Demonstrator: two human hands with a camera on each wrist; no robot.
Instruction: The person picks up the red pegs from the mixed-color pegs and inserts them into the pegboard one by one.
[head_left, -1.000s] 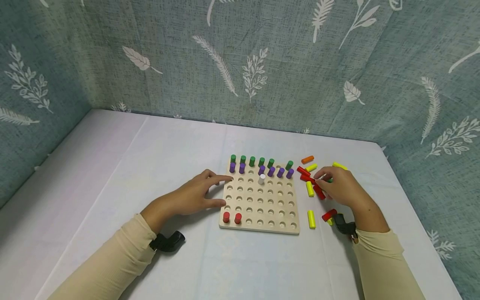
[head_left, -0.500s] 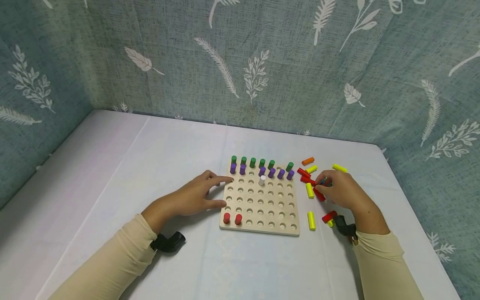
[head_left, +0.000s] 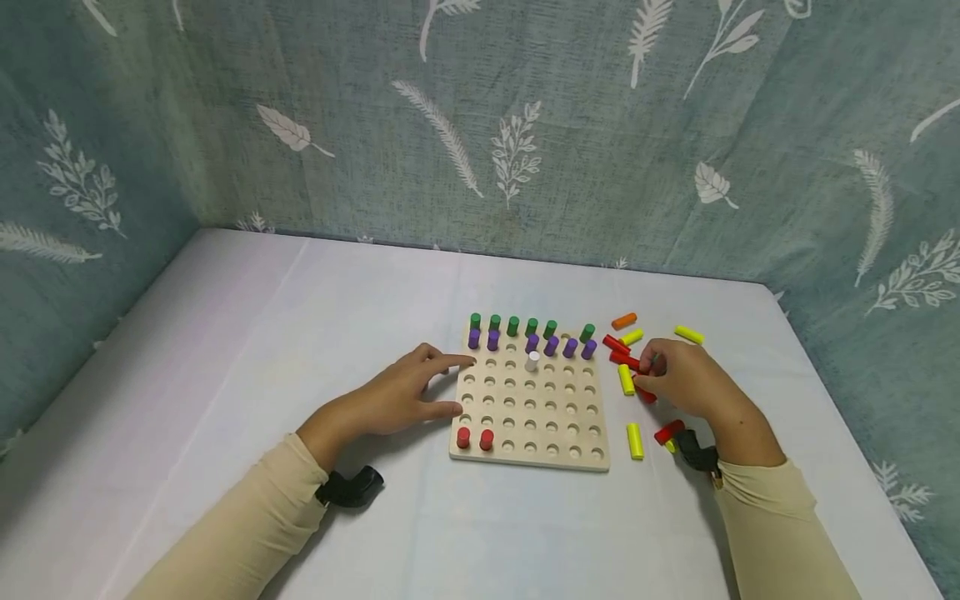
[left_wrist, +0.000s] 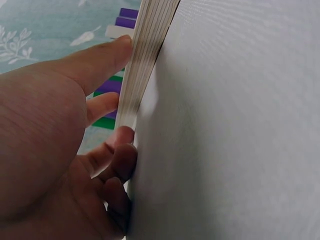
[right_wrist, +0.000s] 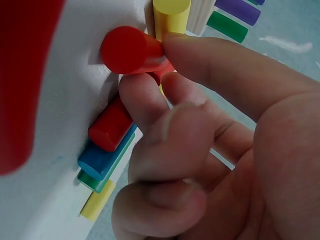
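The left hand (head_left: 397, 394), grip slack, likely steadies the pale square wooden pegboard (head_left: 519, 434); the right hand (head_left: 693, 382) pinches a red cylindrical peg (right_wrist: 123, 51).

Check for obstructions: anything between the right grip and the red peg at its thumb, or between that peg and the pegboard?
Nothing visible at the right grip; it pinches the red peg directly. A yellow peg lies on the table between that peg and the pegboard; lifting over it would probably suffice.
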